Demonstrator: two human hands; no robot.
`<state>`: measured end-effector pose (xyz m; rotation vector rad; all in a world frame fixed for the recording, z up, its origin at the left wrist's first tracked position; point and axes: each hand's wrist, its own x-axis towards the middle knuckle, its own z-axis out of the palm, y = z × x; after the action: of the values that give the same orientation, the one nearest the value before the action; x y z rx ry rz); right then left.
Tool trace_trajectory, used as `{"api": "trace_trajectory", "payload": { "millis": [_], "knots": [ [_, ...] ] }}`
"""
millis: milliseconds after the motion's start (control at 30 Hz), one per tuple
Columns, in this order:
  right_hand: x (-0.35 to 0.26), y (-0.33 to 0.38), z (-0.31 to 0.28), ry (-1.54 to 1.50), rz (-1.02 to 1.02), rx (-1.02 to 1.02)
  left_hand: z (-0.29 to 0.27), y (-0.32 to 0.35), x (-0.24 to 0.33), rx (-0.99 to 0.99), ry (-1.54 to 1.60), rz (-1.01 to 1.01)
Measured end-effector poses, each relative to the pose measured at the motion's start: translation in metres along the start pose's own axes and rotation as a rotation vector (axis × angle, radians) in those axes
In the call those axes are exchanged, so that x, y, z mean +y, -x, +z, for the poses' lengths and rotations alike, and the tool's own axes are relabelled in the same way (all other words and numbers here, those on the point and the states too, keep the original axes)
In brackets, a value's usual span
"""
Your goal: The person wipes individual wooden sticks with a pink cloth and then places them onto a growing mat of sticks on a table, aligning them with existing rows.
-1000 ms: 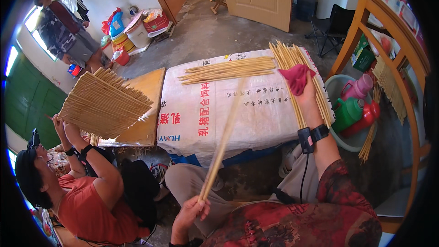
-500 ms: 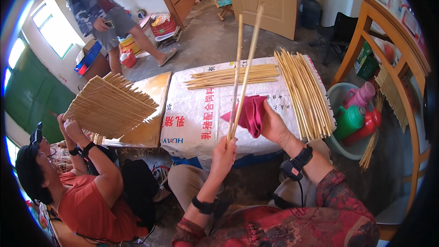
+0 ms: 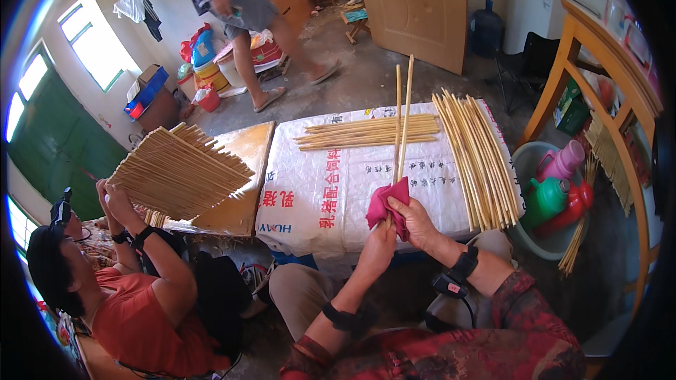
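My left hand (image 3: 379, 248) is closed round the lower ends of two pale straw-coloured sticks (image 3: 402, 123), which stand up and lean slightly apart. Just above it, my right hand (image 3: 417, 224) presses a crimson cloth (image 3: 386, 204) around the same sticks, with the thumb on top. Their bottom ends are hidden by the cloth and fingers. Beyond my hands lies a flat bundle of similar sticks (image 3: 366, 131), set crosswise on the white printed sack covering (image 3: 303, 169). A bigger bundle of sticks (image 3: 479, 158) lies lengthwise at the right edge.
A seated co-worker (image 3: 144, 288) at left holds up a mat of joined sticks (image 3: 179, 171) over a wooden board (image 3: 262, 142). At right stand a basin (image 3: 524, 162) with coloured jugs and a wooden chair (image 3: 563, 63). A person (image 3: 239, 14) walks behind the table.
My right hand has brought the cloth onto the sticks and wrapped it round them low down. The sticks have dropped lower. The walking person has moved right.
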<state>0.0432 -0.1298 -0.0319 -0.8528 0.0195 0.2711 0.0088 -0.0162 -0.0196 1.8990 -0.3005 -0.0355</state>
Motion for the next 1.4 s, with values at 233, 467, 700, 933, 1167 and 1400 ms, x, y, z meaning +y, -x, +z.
{"api": "trace_trajectory", "payload": {
  "millis": [233, 467, 700, 933, 1167, 1400],
  "knots": [
    [-0.02, -0.021, -0.009, 0.003, -0.176, 0.269, -0.003, 0.037, 0.013, -0.226, 0.282, -0.442],
    [-0.062, -0.04, -0.057, -0.131, -0.284, 0.32, -0.048, 0.1, 0.005, -0.478, 0.364, -0.591],
    [-0.097, -0.048, -0.104, -0.211, -0.417, 0.315, -0.11, 0.161, 0.006, -0.536, 0.474, -0.583],
    [-0.101, -0.03, -0.077, -0.279, -0.436, 0.398, -0.13, 0.165, 0.018, -0.256, 0.559, -0.539],
    [-0.048, -0.007, -0.007, -0.067, -0.092, 0.141, -0.085, 0.094, 0.011, -0.172, 0.372, -0.408],
    [-0.033, -0.002, -0.009, 0.084, -0.083, 0.067, -0.052, 0.06, 0.007, -0.257, 0.378, -0.348]
  ]
}}
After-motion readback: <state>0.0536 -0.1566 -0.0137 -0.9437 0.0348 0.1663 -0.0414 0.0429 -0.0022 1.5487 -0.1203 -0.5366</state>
